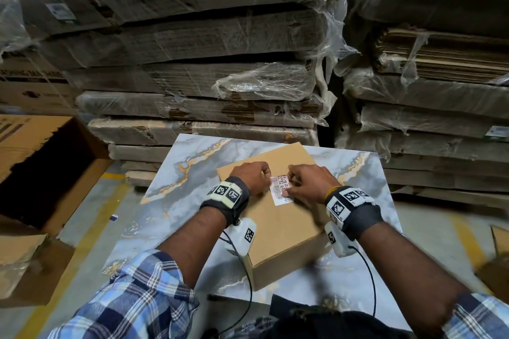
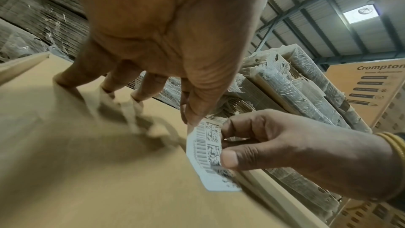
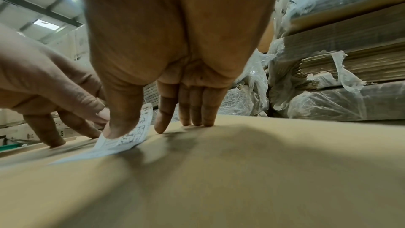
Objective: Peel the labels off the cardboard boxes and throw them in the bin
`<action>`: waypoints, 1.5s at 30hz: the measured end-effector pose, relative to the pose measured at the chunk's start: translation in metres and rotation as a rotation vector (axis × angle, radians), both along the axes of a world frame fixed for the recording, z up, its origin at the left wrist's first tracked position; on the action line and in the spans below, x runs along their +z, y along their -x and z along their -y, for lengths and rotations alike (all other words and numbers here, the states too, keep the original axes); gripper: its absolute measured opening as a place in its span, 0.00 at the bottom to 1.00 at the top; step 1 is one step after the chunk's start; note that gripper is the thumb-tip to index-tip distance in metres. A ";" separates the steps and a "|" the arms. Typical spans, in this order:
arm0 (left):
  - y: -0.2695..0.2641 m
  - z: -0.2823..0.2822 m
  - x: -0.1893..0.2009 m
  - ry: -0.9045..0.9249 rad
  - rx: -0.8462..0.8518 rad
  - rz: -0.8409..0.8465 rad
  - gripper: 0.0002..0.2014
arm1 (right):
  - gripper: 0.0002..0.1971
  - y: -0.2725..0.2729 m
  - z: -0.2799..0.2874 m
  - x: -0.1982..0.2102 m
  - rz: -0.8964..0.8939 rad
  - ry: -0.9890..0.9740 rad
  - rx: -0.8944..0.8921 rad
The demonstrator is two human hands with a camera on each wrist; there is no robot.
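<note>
A plain brown cardboard box (image 1: 283, 228) lies flat on the marble-patterned table (image 1: 181, 209). A white barcode label (image 1: 280, 190) is on the box's top, its far part lifted off the cardboard (image 2: 203, 153). My left hand (image 1: 268, 177) pinches the label's far left corner between thumb and forefinger (image 2: 189, 117). Its other fingertips rest on the box. My right hand (image 1: 290, 181) pinches the label's right edge, thumb on the printed face (image 3: 116, 127). Its remaining fingers (image 3: 195, 119) touch the box top. The label's near end still sticks to the box.
Tall stacks of plastic-wrapped flattened cardboard (image 1: 192, 49) stand right behind the table, with more to the right (image 1: 440, 77). A large open carton (image 1: 41, 168) stands on the floor to the left. Another carton (image 1: 27, 264) lies nearer me. Yellow lines mark the grey floor.
</note>
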State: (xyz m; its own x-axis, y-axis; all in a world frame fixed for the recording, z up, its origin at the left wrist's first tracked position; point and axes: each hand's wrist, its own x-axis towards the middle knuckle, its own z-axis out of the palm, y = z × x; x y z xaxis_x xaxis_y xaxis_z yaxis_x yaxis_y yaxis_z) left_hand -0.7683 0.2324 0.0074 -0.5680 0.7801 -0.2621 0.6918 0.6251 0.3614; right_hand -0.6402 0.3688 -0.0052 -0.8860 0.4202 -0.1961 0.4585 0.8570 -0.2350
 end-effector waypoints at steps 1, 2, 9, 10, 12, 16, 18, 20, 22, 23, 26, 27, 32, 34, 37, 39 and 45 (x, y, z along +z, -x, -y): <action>-0.001 0.000 -0.001 -0.001 0.000 -0.004 0.04 | 0.15 -0.001 0.000 -0.002 -0.007 0.003 -0.003; -0.003 0.000 -0.003 0.001 -0.002 -0.008 0.05 | 0.13 -0.002 0.000 -0.004 -0.017 0.005 -0.008; -0.004 0.000 -0.008 0.001 0.008 -0.008 0.13 | 0.08 0.000 0.000 -0.007 -0.033 0.002 -0.019; -0.005 -0.001 -0.008 0.009 0.000 -0.013 0.13 | 0.10 0.000 0.000 -0.005 -0.033 0.010 -0.021; -0.005 -0.002 -0.006 0.029 -0.012 -0.034 0.11 | 0.11 0.002 0.000 -0.002 -0.014 0.015 -0.013; -0.004 -0.002 -0.005 0.056 -0.035 -0.056 0.09 | 0.08 0.005 0.002 0.002 0.026 -0.018 0.014; -0.003 -0.002 -0.004 0.070 -0.048 -0.051 0.08 | 0.09 0.005 0.003 0.004 0.041 -0.033 0.031; -0.002 -0.002 -0.003 0.082 -0.058 -0.038 0.06 | 0.12 0.006 0.004 0.007 0.054 -0.052 0.046; -0.001 -0.002 -0.002 0.088 -0.067 -0.026 0.06 | 0.13 0.007 0.005 0.009 0.076 -0.070 0.061; 0.000 -0.002 -0.001 0.092 -0.071 -0.020 0.06 | 0.13 0.008 0.005 0.009 0.088 -0.074 0.069; 0.001 -0.001 0.002 0.098 -0.082 0.004 0.08 | 0.13 0.009 0.005 0.011 0.110 -0.063 0.070; 0.002 -0.001 0.003 0.092 -0.082 0.013 0.07 | 0.13 0.009 0.004 0.012 0.111 -0.047 0.059; 0.012 0.002 0.007 0.031 -0.054 0.100 0.03 | 0.14 0.013 0.001 0.016 0.079 0.026 0.013; 0.011 0.004 0.006 0.025 -0.050 0.093 0.02 | 0.12 0.011 -0.003 0.014 0.039 0.068 -0.004; 0.010 0.005 0.005 -0.026 -0.013 0.100 0.02 | 0.15 0.008 -0.010 0.013 -0.028 0.180 -0.015; 0.012 0.005 0.004 -0.074 0.038 0.119 0.04 | 0.21 0.008 -0.012 0.015 -0.045 0.228 -0.019; 0.019 0.009 -0.004 -0.213 0.161 0.200 0.09 | 0.40 0.002 -0.019 0.010 -0.008 0.217 -0.044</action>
